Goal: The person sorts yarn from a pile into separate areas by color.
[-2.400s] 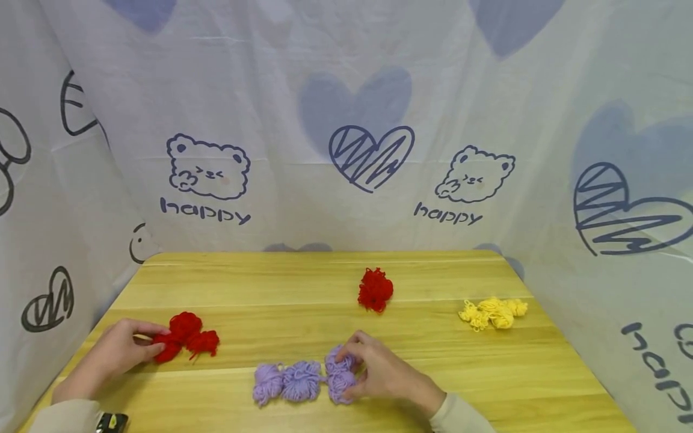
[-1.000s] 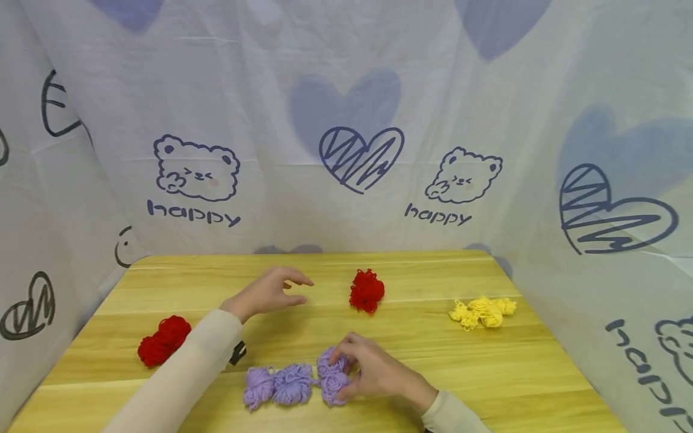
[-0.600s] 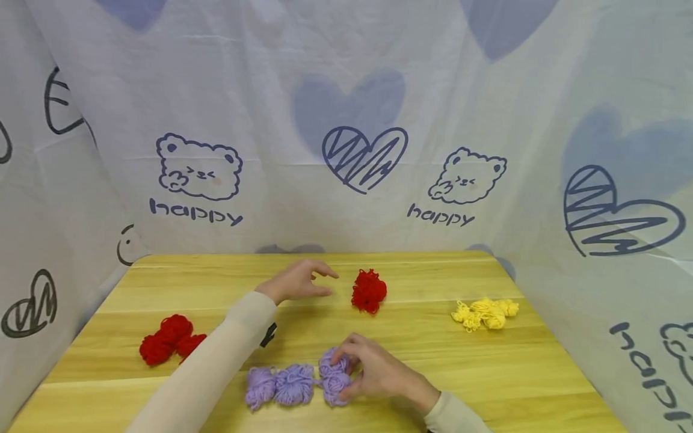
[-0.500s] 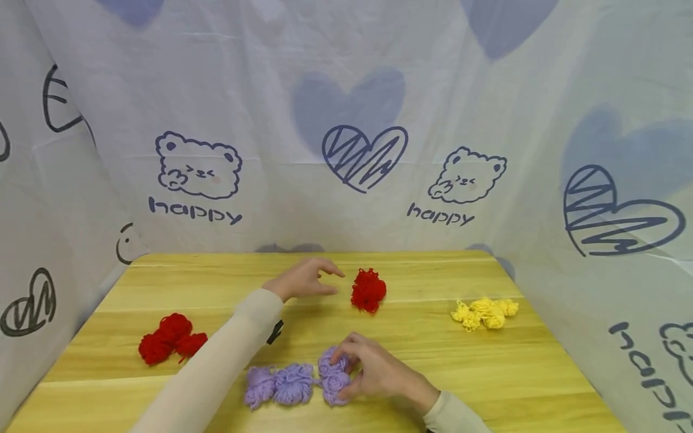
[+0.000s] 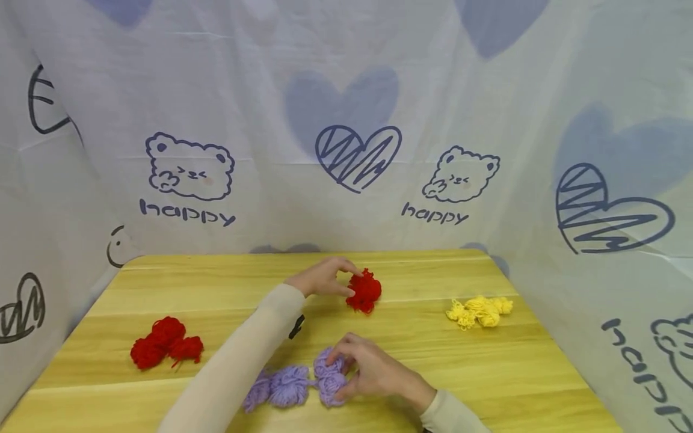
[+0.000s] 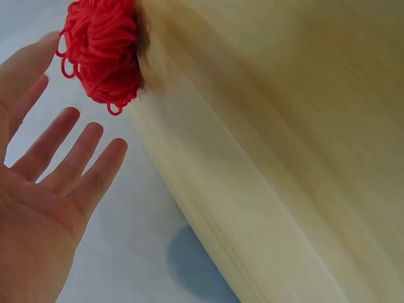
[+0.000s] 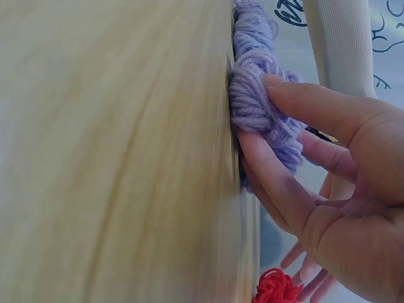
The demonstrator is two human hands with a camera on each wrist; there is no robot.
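Observation:
With fingers spread and fairly straight, my left hand (image 5: 323,278) reaches the single red yarn bundle (image 5: 366,291) at the back middle. In the left wrist view, its fingertips come right to the loops of the red yarn (image 6: 104,53), and the palm is bare. My right hand (image 5: 375,371) holds a purple yarn bundle (image 5: 329,388) between thumb and fingers at the front middle. The right wrist view shows the thumb on top of this purple yarn (image 7: 255,95) and fingers around its side. Another purple bundle (image 5: 289,386) lies to its left; the leftmost purple one is partly behind my left forearm.
Several red yarn bundles (image 5: 168,343) lie together at the left of the wooden table (image 5: 433,373). Yellow yarn (image 5: 482,311) lies at the right. A white printed curtain (image 5: 260,198) surrounds the back and sides. My left sleeve (image 5: 238,361) crosses over the table.
My left hand has left the red yarn at the left and moved right and back to the single red bundle. My right hand has stayed on the purple yarn.

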